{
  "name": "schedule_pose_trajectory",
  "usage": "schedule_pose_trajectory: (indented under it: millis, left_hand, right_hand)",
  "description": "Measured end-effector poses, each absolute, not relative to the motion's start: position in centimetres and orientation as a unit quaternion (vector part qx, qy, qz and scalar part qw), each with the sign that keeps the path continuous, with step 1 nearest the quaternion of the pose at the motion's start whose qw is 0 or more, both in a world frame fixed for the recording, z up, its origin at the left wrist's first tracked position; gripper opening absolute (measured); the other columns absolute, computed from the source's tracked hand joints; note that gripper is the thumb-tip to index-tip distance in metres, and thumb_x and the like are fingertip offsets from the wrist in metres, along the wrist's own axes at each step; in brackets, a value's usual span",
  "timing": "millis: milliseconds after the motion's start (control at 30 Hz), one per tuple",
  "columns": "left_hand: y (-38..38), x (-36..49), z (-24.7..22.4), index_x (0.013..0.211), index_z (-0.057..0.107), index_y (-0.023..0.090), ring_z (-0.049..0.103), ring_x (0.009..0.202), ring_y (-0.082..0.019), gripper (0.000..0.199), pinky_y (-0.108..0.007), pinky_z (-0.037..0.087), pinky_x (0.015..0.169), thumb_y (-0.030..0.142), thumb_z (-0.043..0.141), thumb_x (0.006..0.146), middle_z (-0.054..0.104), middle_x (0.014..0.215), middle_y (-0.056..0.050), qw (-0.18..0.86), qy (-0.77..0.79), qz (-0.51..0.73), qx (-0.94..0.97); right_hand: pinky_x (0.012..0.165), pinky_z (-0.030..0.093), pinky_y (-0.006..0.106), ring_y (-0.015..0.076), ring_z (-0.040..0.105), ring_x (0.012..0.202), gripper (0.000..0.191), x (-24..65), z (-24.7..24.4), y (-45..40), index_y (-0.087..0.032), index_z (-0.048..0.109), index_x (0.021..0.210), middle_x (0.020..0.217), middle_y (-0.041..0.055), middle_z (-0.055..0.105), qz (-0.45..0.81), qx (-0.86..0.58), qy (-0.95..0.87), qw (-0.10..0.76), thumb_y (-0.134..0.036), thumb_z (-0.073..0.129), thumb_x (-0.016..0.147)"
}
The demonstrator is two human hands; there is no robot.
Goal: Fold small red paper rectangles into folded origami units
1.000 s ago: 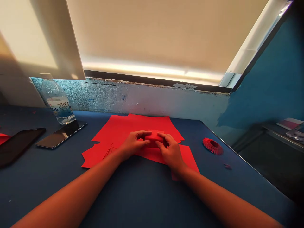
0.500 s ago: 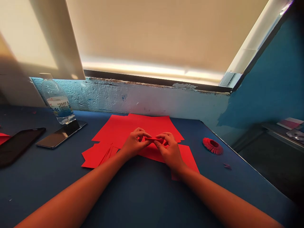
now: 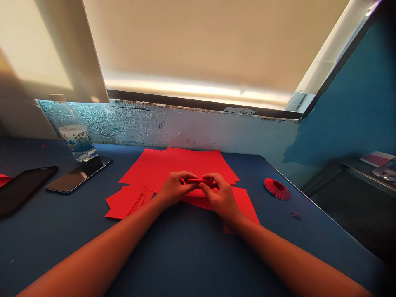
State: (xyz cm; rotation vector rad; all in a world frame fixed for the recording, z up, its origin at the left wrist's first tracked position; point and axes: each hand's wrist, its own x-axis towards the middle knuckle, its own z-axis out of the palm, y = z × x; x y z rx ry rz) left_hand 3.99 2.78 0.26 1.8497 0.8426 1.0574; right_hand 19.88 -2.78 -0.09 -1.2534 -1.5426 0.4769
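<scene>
Between my two hands is a small folded piece of red paper [image 3: 199, 180], held level by both thumbs and fingers. My left hand [image 3: 173, 187] pinches its left end, and my right hand [image 3: 220, 194] grips its right end. Beneath and behind the hands lie large red paper sheets [image 3: 185, 161] on the blue table [image 3: 173, 255]. Smaller cut red pieces [image 3: 123, 202] overlap to the left of my left hand. Part of the folded paper is hidden behind the fingers.
A ring of folded red paper [image 3: 277, 189] lies at the right, with a small paper scrap [image 3: 296, 215] near it. On the left are a water bottle [image 3: 76, 138], a phone [image 3: 78, 176] and a dark, phone-like device [image 3: 26, 189]. A wall [image 3: 192, 128] borders the table's back.
Both hands stay in nearly the same place, still on the folded paper. The left fingers have lowered and curled closer around it, and the right fingers have shifted slightly.
</scene>
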Motion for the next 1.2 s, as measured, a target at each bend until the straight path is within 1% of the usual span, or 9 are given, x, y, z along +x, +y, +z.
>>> schedule_pose_trajectory:
  millis: [133,267,433,600,700,867,933,1067,1200]
  left_hand:
    - [2.6,4.0,0.4,0.087,0.072,0.019,0.062,0.072,-0.02,0.028,-0.027,0.045,0.06,0.04,0.07,0.068,0.071,0.085,-0.007,0.437,0.333,0.424,0.72]
    - [2.5,3.9,0.5,0.088,0.071,0.018,0.062,0.072,-0.02,0.029,-0.027,0.046,0.06,0.04,0.068,0.07,0.071,0.085,-0.007,0.456,0.318,0.42,0.717]
    - [2.6,3.8,0.4,0.088,0.071,0.016,0.063,0.077,-0.021,0.031,-0.028,0.047,0.065,0.042,0.065,0.073,0.071,0.085,-0.008,0.464,0.31,0.417,0.717]
    - [3.2,3.6,-0.1,0.091,0.069,0.016,0.063,0.087,-0.022,0.028,-0.029,0.047,0.073,0.039,0.063,0.076,0.07,0.092,-0.008,0.471,0.291,0.426,0.715]
    - [3.5,3.5,-0.3,0.091,0.069,0.016,0.062,0.088,-0.021,0.026,-0.029,0.046,0.076,0.037,0.064,0.076,0.069,0.091,-0.007,0.467,0.288,0.441,0.71]
    - [3.4,3.5,-0.2,0.09,0.068,0.016,0.061,0.084,-0.019,0.026,-0.026,0.045,0.07,0.036,0.066,0.074,0.068,0.09,-0.006,0.451,0.297,0.438,0.719]
    - [3.3,3.5,-0.1,0.089,0.068,0.016,0.06,0.081,-0.018,0.025,-0.025,0.044,0.069,0.036,0.065,0.075,0.067,0.089,-0.006,0.447,0.298,0.432,0.724]
    - [3.2,3.6,0.2,0.087,0.068,0.015,0.06,0.082,-0.019,0.024,-0.025,0.044,0.068,0.037,0.064,0.076,0.067,0.087,-0.006,0.46,0.279,0.42,0.731]
    - [3.1,3.6,0.2,0.085,0.068,0.015,0.061,0.081,-0.019,0.024,-0.025,0.044,0.067,0.037,0.063,0.076,0.066,0.085,-0.006,0.465,0.271,0.406,0.739]
  right_hand:
    - [0.075,0.046,0.032,0.0193,0.059,0.085,0.017,19.8,-0.2,-2.8,-0.022,0.061,0.092,0.092,0.0043,0.064,0.223,-0.523,-0.634,0.524,-0.035,0.054,0.084]
    - [0.074,0.045,0.032,0.019,0.059,0.082,0.018,19.9,-0.2,-2.7,-0.021,0.062,0.09,0.09,0.0047,0.065,0.218,-0.523,-0.638,0.522,-0.036,0.053,0.085]
    - [0.073,0.045,0.032,0.0189,0.058,0.082,0.019,20.0,-0.2,-2.7,-0.021,0.062,0.09,0.09,0.0047,0.066,0.219,-0.519,-0.645,0.516,-0.037,0.052,0.085]
    - [0.071,0.045,0.032,0.0188,0.057,0.08,0.021,20.0,-0.3,-2.7,-0.021,0.062,0.094,0.094,0.0052,0.065,0.194,-0.534,-0.638,0.52,-0.038,0.054,0.083]
    - [0.072,0.044,0.033,0.0189,0.056,0.081,0.021,20.0,-0.3,-2.6,-0.022,0.061,0.095,0.096,0.0049,0.064,0.186,-0.533,-0.641,0.52,-0.037,0.055,0.082]
    - [0.07,0.043,0.031,0.0175,0.056,0.078,0.015,19.9,-0.1,-2.6,-0.022,0.061,0.088,0.088,0.0033,0.062,0.173,-0.525,-0.648,0.523,-0.034,0.054,0.084]
    - [0.07,0.043,0.03,0.0171,0.056,0.079,0.013,19.9,-0.1,-2.7,-0.021,0.061,0.086,0.087,0.0032,0.061,0.168,-0.521,-0.651,0.526,-0.033,0.056,0.083]
    - [0.07,0.044,0.029,0.0164,0.055,0.078,0.013,19.9,0.0,-2.7,-0.021,0.062,0.087,0.089,0.0036,0.059,0.169,-0.508,-0.659,0.528,-0.032,0.057,0.082]
    - [0.071,0.044,0.029,0.0157,0.055,0.076,0.013,19.9,-0.1,-2.7,-0.022,0.063,0.085,0.084,0.0025,0.059,0.176,-0.496,-0.669,0.525,-0.031,0.055,0.084]
